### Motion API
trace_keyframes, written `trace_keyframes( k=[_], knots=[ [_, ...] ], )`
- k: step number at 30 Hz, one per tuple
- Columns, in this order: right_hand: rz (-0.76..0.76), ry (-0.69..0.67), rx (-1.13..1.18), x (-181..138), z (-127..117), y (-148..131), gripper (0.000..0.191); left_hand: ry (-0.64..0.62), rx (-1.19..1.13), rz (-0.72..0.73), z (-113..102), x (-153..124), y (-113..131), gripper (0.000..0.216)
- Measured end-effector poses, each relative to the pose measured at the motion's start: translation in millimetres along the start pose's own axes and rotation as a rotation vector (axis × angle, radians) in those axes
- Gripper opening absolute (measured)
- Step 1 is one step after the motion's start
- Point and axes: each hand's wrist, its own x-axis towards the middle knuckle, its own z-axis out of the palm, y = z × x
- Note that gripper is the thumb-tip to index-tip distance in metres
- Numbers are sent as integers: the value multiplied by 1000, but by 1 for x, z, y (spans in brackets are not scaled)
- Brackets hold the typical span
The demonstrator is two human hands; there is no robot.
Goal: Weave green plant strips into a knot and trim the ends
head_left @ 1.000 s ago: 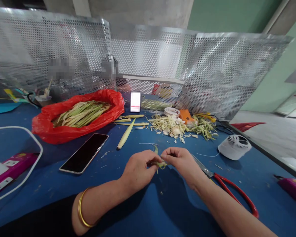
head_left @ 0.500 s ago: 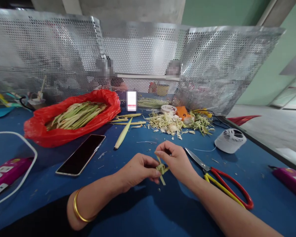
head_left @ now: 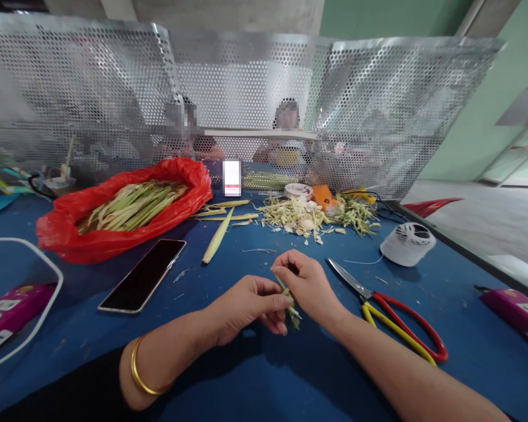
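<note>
Both hands meet over the blue table around a small piece of woven green leaf strips [head_left: 294, 316], partly hidden by my fingers. My left hand [head_left: 257, 305] is closed, pinching the piece between thumb and fingers. My right hand [head_left: 305, 284] pinches a strip end at the top of the same piece, thumb against forefinger. Just right of that hand lies a pair of scissors [head_left: 396, 316] with one red and one yellow handle, blades slightly apart. Beyond the hands, a pale green husk [head_left: 219, 236] lies on the table, near a bit of white thread [head_left: 259, 251].
A red plastic bag [head_left: 74, 246] full of leaf strips and a black phone [head_left: 144, 275] are on the left. Behind lie leaf scraps [head_left: 290, 217] and a tape roll [head_left: 298, 191]. A white thread spool [head_left: 407, 244] stands right. Perforated metal screens [head_left: 246, 70] close the back; people sit beyond.
The woven piece has turned in my fingers, so its flat face shows less and a ragged end hangs downward. Both hands stay close together. The view has shifted slightly.
</note>
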Motion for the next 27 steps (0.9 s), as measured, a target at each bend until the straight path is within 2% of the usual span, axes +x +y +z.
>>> trace_keyframes(
  k=[5, 9, 12, 21, 24, 27],
  knots=[
    [-18, -19, 24, -2, 2, -2, 11, 25, -37, -37, 2, 1, -2, 29],
    [57, -110, 158, -1, 1, -5, 9, 23, -61, -53, 3, 2, -4, 25],
    [46, -155, 177, -2, -1, -6, 9, 35, -61, -58, 4, 1, -4, 26],
    [46, -130, 104, -3, 4, -5, 9, 5, 14, -64, 6, -1, -5, 21],
    [81, -127, 173, 0, 1, -3, 9, 51, -19, -73, 5, -1, -3, 14],
    [94, -85, 224, 3, -6, -2, 19, 161, -89, -37, 0, 1, 0, 17]
  ],
)
